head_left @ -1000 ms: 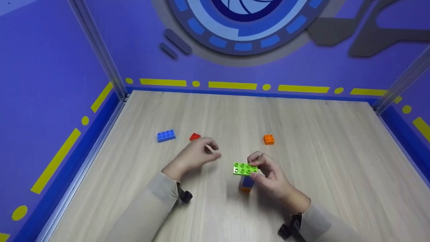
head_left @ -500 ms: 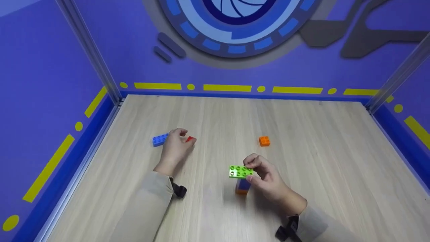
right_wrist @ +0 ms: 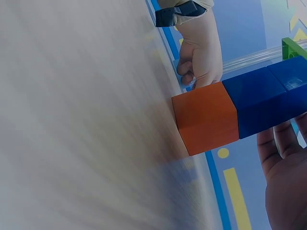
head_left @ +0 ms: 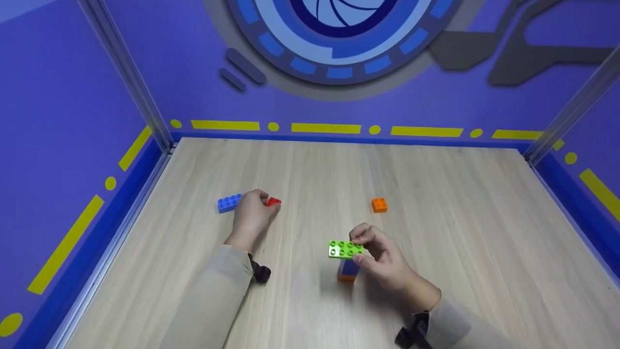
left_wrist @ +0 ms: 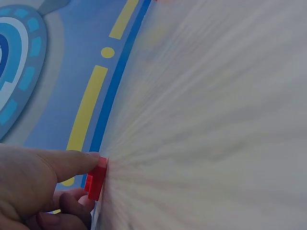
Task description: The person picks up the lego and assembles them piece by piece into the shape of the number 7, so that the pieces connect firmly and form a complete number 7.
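Note:
In the head view my left hand [head_left: 252, 215] is at a small red toy brick [head_left: 273, 201] on the table. The left wrist view shows thumb and fingers pinching that red brick [left_wrist: 97, 179], which is at the table surface. My right hand [head_left: 390, 261] grips the right end of a flat lime-green brick [head_left: 345, 249] between thumb and index finger. This green brick tops an upright stack, overhanging it to the left. Below it, the right wrist view shows blue bricks [right_wrist: 264, 98] above an orange brick [right_wrist: 206, 120] at the bottom.
A blue eight-stud brick [head_left: 228, 203] lies just left of my left hand, partly covered by it. Farther back on the right sits an orange four-stud brick [head_left: 379, 205]. Purple-blue panels [head_left: 310, 106] wall in the wooden table [head_left: 455, 194] at the back and both sides.
My left hand has moved left and away from me to the red brick, and its fingers have closed on it. The right hand keeps its grip on the green brick; the view has shifted slightly.

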Demonstrator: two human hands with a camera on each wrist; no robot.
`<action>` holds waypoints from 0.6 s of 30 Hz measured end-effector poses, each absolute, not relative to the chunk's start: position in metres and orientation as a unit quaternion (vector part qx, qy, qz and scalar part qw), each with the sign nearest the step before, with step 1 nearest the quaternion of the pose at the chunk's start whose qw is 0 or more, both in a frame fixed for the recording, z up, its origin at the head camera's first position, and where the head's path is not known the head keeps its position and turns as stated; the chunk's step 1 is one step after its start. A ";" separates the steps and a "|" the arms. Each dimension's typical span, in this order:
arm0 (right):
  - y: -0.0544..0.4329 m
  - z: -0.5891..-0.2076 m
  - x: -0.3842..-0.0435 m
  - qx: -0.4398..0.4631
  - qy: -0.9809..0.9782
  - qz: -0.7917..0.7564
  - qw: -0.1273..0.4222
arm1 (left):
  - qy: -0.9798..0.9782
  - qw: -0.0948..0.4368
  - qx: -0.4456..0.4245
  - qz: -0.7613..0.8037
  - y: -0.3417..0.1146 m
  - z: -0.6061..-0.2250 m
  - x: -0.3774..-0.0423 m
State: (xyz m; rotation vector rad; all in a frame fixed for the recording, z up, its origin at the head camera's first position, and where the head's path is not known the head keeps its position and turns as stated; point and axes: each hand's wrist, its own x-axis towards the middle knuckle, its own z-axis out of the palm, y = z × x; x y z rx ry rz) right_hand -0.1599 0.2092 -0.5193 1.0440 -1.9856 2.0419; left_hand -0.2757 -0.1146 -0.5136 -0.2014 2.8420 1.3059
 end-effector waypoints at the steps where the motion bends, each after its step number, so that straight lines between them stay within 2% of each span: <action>1: 0.209 -0.520 -0.160 0.344 -0.653 0.672 0.054 | 0.907 0.005 -0.064 0.415 -0.115 -0.514 -0.276; 18: 0.210 -0.517 -0.157 0.336 -0.664 0.666 0.051 | 0.930 -0.005 -0.053 0.364 -0.111 -0.513 -0.272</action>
